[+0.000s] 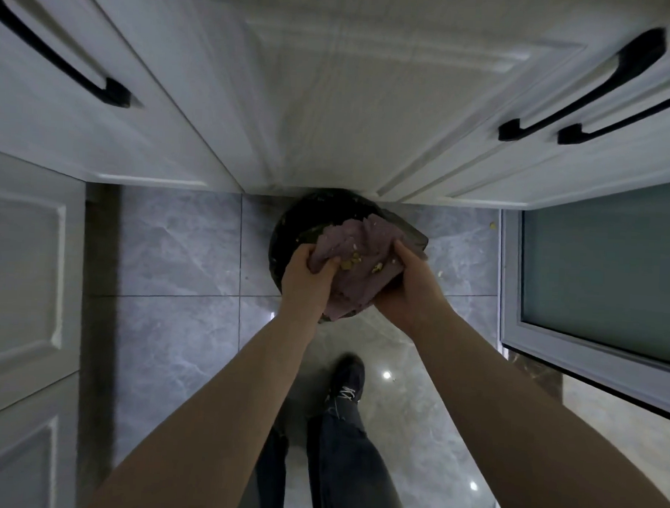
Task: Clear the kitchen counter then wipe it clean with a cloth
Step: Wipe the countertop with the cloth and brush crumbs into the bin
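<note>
A crumpled purple cloth (360,251) with yellowish crumbs on it hangs over a round black bin (308,214) that stands on the floor against the cabinets. My left hand (305,279) grips the cloth's left side, its thumb pressed into the folds. My right hand (409,280) grips the cloth's right side from underneath. Both arms reach down and forward. The cloth hides much of the bin's opening.
White cabinet doors (351,101) with black handles (578,99) rise behind the bin. Another white cabinet (20,297) stands at the left and a frosted glass door (600,288) at the right. Grey tiled floor (180,254) carries a few crumbs (493,225). My foot (347,381) stands below the bin.
</note>
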Tool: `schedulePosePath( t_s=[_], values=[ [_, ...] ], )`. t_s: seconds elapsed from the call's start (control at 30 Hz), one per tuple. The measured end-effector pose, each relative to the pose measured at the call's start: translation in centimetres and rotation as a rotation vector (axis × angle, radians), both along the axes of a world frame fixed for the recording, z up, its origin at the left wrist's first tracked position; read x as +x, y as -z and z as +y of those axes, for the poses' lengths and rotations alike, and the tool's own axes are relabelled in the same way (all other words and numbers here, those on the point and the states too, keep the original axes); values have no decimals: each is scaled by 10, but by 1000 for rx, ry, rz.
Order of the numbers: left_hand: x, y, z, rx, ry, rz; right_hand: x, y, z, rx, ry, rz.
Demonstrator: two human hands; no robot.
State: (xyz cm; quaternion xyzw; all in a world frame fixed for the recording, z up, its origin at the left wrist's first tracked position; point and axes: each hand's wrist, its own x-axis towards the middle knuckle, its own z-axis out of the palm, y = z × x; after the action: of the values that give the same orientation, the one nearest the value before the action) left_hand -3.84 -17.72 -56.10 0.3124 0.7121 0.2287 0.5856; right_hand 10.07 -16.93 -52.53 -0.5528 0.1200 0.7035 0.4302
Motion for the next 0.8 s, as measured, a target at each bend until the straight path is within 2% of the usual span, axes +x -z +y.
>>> schedulePosePath(
  t_s=[0.07,0.13,0.17,0.2,0.23,0.3,0.33,0.37,0.4,0.43,0.47,0.5,0.53,0.57,0.6,0.63,0.67,0.7,0.73,0.77,0.8],
  values=[
    [2,7,3,3,34,112,1,1,0,-18,24,10],
    [13,6,5,215,232,256,-1,9,-1,6,2,4],
    [22,2,5,358,355,228,-2,14,-2,30,-19,9],
    [31,-1,4,456,474,122,-3,16,-3,42,-32,-5],
    [38,-1,2,475,571,17,-4,16,-2,48,-33,5],
    [39,13,-3,269,605,-22,-7,10,-2,27,-20,3],
    [37,22,-3,102,575,43,-7,9,-4,-10,27,21],
    [34,24,-3,18,580,157,-9,9,-5,-80,72,3],
    [36,20,-2,54,620,260,-11,9,-5,-98,89,-1],
    [39,16,-3,158,663,279,-11,10,-8,-100,81,-62],
    [43,12,-2,244,717,213,-13,11,-8,-99,94,-82],
    [44,11,-3,203,770,151,-12,11,-8,-109,125,-47],
    [44,13,0,50,799,137,-12,7,-7,-135,159,-8],
    [41,17,3,-91,744,179,-5,3,-12,-128,169,26],
    [38,19,4,-131,669,237,-10,0,-11,-147,165,57],
    [38,14,4,-53,608,243,-14,-2,-11,-150,94,5],
    [41,10,4,75,628,197,-21,1,-13,-110,-10,35],
    [45,7,3,105,685,106,-29,0,-12,-131,-192,-45],
    [48,8,4,43,704,48,-31,-6,-11,-229,-172,-16],
    [46,9,7,-82,673,56,-32,-5,-14,-182,-142,-43],
    [44,10,7,-149,605,127,-25,-14,-20,-75,-32,35]
  ],
)
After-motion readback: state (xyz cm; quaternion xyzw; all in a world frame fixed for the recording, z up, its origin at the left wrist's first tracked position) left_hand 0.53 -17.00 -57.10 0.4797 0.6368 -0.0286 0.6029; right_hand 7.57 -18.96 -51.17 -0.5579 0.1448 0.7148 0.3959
